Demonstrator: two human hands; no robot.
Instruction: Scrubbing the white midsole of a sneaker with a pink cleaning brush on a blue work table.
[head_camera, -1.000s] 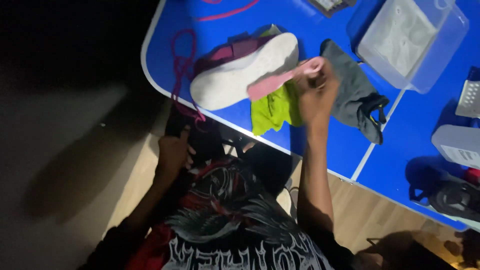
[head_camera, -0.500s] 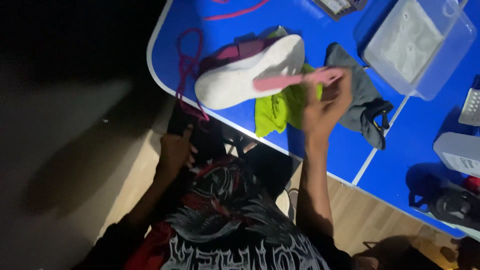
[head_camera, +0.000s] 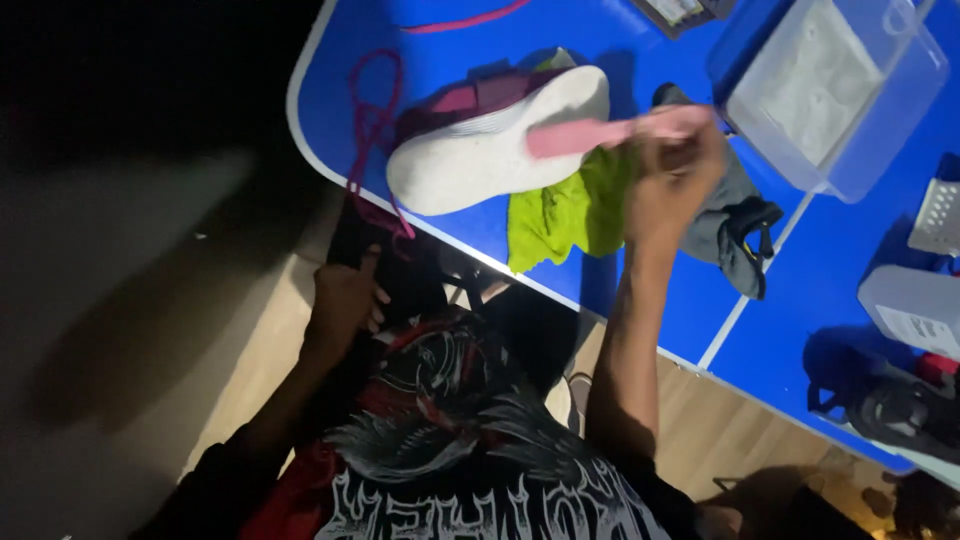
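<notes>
Seen from the head camera, the person's right hand (head_camera: 672, 185) is raised over the blue table (head_camera: 640, 290), its fingers closed around one end of a pink brush (head_camera: 610, 131). The brush's other end lies across the white sole of a sneaker (head_camera: 495, 150) that rests on its side near the table's edge, sole turned toward the person and its dark pink upper facing away. A pink lace (head_camera: 372, 130) trails from the shoe in loops over the blue surface and hangs off the edge. Just under the hand and the heel of the shoe lies a yellow-green cloth (head_camera: 565, 212), touching the shoe; beside it, to the right, is a grey cloth (head_camera: 735, 215) with a dark strap. Further back stands a clear plastic box (head_camera: 835, 85), well apart from the shoe. The left hand (head_camera: 345, 300) is below the table's edge, near the person's lap, resting on something dark; its fingers are loosely curled with one finger pointing up, and whether it holds anything cannot be told in the dim light. The person wears a dark printed shirt (head_camera: 450, 470).
</notes>
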